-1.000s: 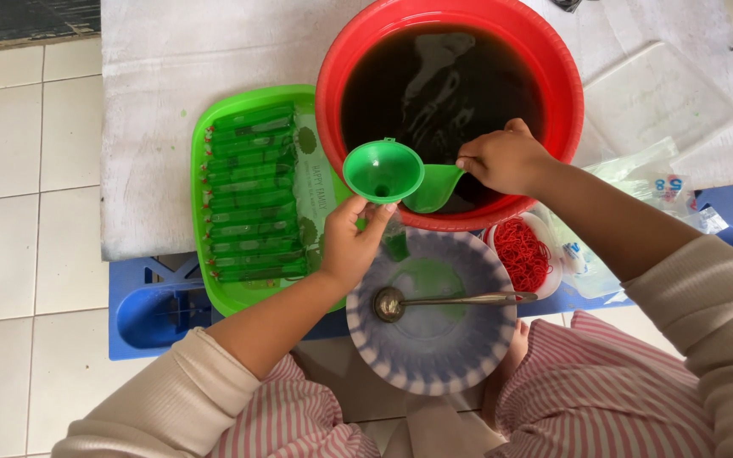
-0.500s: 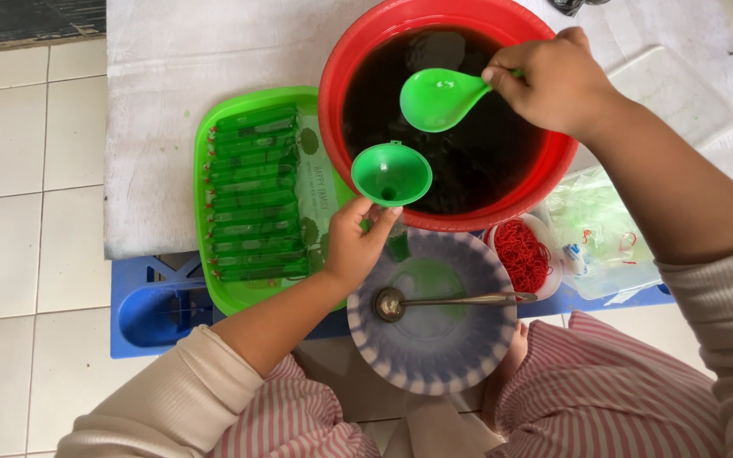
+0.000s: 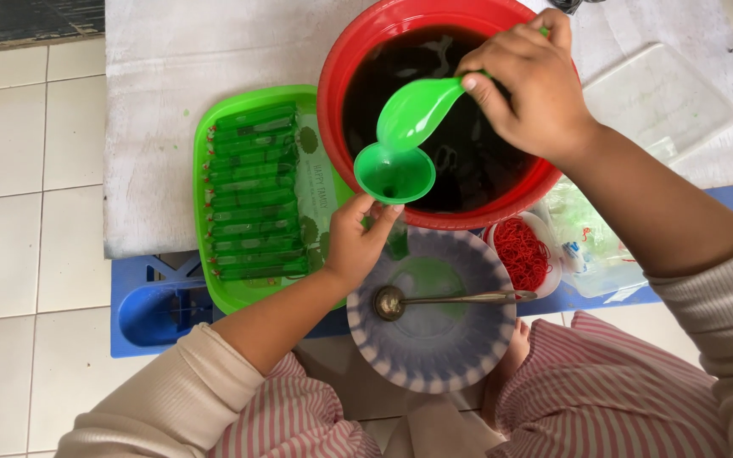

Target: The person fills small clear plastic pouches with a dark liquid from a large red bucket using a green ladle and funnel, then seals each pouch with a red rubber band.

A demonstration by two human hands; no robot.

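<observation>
Overhead, the right hand (image 3: 532, 89) grips the handle of a green plastic ladle (image 3: 417, 110), tilting its bowl over a green plastic funnel (image 3: 394, 174) at the near rim of the round red plastic basin (image 3: 332, 110) of dark liquid. Left hand (image 3: 358, 242) fingers close beneath the funnel, holding it.

From above I see my right hand (image 3: 536, 85) gripping a green ladle (image 3: 417, 110), its bowl tipped over a green funnel (image 3: 394, 173) that my left hand (image 3: 356, 242) holds at the near rim of the red basin (image 3: 332, 85) of dark liquid. Left of the basin sits a green tray (image 3: 205, 170) of filled green packets (image 3: 252, 191). Nearer me, a metal spoon (image 3: 443, 298) lies in a striped bowl (image 3: 383, 356), with red rubber bands (image 3: 521, 253) just beside it.
</observation>
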